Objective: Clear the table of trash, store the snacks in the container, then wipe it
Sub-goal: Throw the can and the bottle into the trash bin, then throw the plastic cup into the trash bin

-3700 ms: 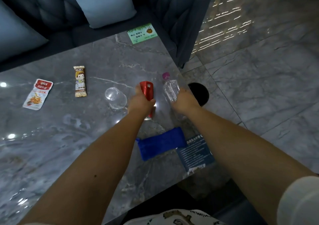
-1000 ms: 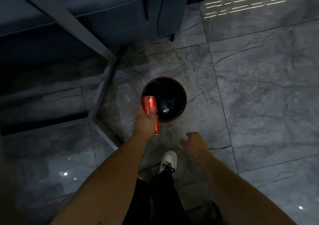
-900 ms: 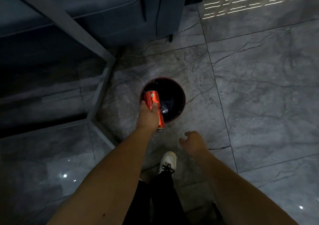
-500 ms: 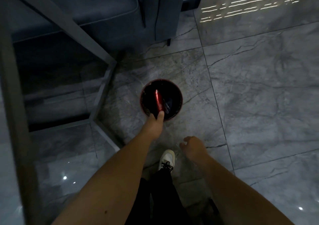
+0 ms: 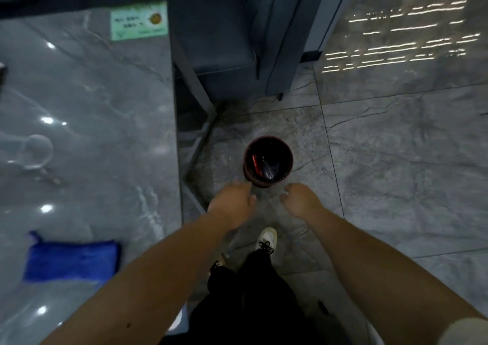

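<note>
A round dark bin [image 5: 287, 147] stands on the floor just right of the grey marble table [image 5: 105, 106]. Inside it lie the red can [image 5: 255, 162] and a clear plastic bottle [image 5: 270, 169]. Both hands hang just in front of the bin, holding nothing. My left hand [image 5: 232, 203] and my right hand [image 5: 299, 199] each have loosely curled fingers. On the table rest a clear plastic cup [image 5: 35, 151] at the left and a blue cloth [image 5: 70, 261] near the front.
A green card [image 5: 138, 20] lies at the table's far corner. A dark blue sofa [image 5: 237, 27] stands behind the table and bin. My feet in white shoes [image 5: 266, 239] are on the grey tiled floor [image 5: 396, 159] right of the table.
My left hand let the red can drop into the bin and pulled back empty. The view rose, bringing the tabletop, cup and cloth into sight.
</note>
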A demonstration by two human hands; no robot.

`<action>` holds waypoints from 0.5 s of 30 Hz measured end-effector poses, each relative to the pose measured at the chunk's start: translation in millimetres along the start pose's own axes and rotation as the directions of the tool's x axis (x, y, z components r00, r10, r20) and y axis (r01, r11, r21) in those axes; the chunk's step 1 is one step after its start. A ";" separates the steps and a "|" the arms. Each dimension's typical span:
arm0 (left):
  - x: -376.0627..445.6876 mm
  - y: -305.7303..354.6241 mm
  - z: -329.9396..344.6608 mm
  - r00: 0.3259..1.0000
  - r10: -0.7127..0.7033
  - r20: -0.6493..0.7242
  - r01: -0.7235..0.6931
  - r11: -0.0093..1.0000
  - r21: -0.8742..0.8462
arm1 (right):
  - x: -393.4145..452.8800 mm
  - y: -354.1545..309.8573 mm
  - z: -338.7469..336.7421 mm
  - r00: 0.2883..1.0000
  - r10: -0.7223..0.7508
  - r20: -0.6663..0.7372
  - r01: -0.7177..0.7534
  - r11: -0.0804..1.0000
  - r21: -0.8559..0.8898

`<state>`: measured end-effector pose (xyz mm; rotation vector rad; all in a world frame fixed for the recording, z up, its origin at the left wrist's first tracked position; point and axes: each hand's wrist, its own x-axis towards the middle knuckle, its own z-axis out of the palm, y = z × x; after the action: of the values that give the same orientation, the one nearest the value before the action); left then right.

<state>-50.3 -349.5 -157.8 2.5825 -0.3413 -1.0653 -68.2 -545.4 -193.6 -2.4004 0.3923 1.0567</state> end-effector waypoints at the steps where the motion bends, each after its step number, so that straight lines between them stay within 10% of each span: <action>1: -13.7 0.5 -11.2 0.999 0.041 -0.036 -0.039 0.998 0.053 | -8.6 -7.1 -7.0 0.999 -0.034 -0.030 0.033 0.999 -0.041; 7: -100.3 -35.2 -50.5 0.929 0.233 -0.287 -0.160 0.953 0.256 | -56.1 -58.5 -36.2 0.965 -0.189 -0.184 0.149 0.966 -0.210; 15: -181.3 -138.2 -59.6 0.915 -0.064 -0.397 0.174 0.954 0.245 | -92.5 -170.7 -30.8 0.865 -0.444 -0.233 0.328 0.853 -0.407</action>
<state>-120.1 -149.0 -55.6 3.0176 -0.2471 -0.5465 -35.4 -412.3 -52.6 -2.8176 -0.2120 0.5869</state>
